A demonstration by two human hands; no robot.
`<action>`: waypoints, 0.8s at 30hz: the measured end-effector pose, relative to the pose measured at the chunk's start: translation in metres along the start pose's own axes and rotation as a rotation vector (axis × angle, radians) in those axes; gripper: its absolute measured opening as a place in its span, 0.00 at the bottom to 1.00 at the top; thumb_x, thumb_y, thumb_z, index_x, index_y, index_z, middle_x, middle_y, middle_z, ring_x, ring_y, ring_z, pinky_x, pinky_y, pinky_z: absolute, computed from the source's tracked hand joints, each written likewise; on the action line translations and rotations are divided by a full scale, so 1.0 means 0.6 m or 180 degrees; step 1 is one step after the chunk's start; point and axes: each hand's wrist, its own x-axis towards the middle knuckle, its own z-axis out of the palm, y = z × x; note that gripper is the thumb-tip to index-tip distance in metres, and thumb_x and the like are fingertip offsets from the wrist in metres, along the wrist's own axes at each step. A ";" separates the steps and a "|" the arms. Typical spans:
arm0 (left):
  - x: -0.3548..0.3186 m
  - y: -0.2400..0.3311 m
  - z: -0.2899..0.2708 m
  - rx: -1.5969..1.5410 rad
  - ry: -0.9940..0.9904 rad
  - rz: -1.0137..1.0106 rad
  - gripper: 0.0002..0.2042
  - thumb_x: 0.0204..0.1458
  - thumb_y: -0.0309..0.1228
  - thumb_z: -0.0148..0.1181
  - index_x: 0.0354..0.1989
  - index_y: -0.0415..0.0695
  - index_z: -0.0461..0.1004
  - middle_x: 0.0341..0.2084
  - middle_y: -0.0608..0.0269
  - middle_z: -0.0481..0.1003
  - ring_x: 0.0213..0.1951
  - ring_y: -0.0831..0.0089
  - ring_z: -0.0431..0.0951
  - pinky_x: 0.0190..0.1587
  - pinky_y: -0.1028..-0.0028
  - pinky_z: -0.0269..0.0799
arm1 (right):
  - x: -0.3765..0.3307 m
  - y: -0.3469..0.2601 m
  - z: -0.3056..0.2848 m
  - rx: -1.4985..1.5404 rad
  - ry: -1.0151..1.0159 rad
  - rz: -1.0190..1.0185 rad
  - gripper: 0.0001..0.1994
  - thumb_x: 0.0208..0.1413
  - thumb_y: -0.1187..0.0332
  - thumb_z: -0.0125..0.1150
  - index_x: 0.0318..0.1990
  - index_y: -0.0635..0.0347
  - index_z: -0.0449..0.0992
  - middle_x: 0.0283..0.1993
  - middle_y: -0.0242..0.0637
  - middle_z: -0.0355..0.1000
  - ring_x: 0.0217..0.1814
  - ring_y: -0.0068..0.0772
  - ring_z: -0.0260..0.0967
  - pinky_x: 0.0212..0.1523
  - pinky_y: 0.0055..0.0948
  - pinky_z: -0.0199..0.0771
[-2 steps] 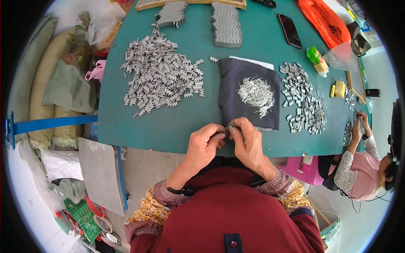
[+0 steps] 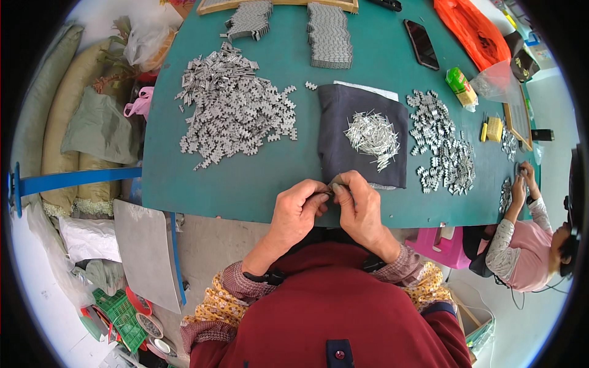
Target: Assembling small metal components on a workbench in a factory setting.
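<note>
Near the table's front edge, my left hand (image 2: 293,213) and my right hand (image 2: 363,205) meet, fingertips pinched together. Both are closed around something small and dark, mostly hidden by the fingers, so its kind cannot be made out. Just beyond them lies a folded dark cloth (image 2: 334,147) bearing a heap of thin shiny metal pins (image 2: 372,136). To the left spreads a big pile of small grey zigzag-edged metal pieces (image 2: 236,116). Another pile of similar shiny pieces (image 2: 451,162) lies to the right of the cloth. One loose piece (image 2: 311,86) sits apart, beside the cloth's far left corner.
Stacked grey strips (image 2: 329,38) stand at the back of the green table (image 2: 178,184). A phone (image 2: 421,45), a green-yellow packet (image 2: 461,89) and an orange bag (image 2: 472,34) lie at far right. A co-worker (image 2: 527,245) handles something small at the right edge.
</note>
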 end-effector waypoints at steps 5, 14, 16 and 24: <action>-0.004 -0.002 -0.008 0.0145 0.0113 -0.0144 0.02 0.56 0.17 0.58 0.36 0.34 0.75 0.26 0.59 0.78 0.23 0.77 0.78 0.26 0.77 0.74 | 0.004 0.000 0.016 -0.0477 0.0187 -0.0786 0.07 0.52 0.82 0.57 0.38 0.66 0.69 0.34 0.46 0.71 0.33 0.51 0.71 0.33 0.41 0.71; -0.014 0.009 -0.014 -0.0139 0.0228 -0.0374 0.03 0.59 0.19 0.55 0.40 0.34 0.73 0.24 0.61 0.77 0.23 0.79 0.77 0.26 0.77 0.74 | 0.002 -0.028 0.005 -0.1760 -0.0216 -0.1696 0.25 0.42 0.81 0.58 0.53 0.74 0.71 0.49 0.51 0.70 0.43 0.45 0.71 0.44 0.40 0.71; -0.020 0.009 -0.028 0.0028 0.0404 -0.0269 0.03 0.59 0.19 0.55 0.39 0.34 0.73 0.23 0.61 0.77 0.22 0.79 0.76 0.24 0.77 0.74 | 0.007 -0.036 0.009 -0.1822 -0.0297 -0.1792 0.25 0.42 0.80 0.58 0.53 0.74 0.70 0.49 0.51 0.70 0.43 0.46 0.71 0.44 0.41 0.71; -0.048 0.031 -0.069 -0.0117 0.0763 -0.0166 0.02 0.58 0.18 0.55 0.37 0.35 0.72 0.22 0.60 0.76 0.20 0.78 0.74 0.22 0.77 0.70 | 0.029 -0.069 0.057 -0.1542 -0.0603 -0.2011 0.25 0.43 0.79 0.58 0.54 0.78 0.70 0.52 0.55 0.68 0.47 0.48 0.71 0.49 0.42 0.71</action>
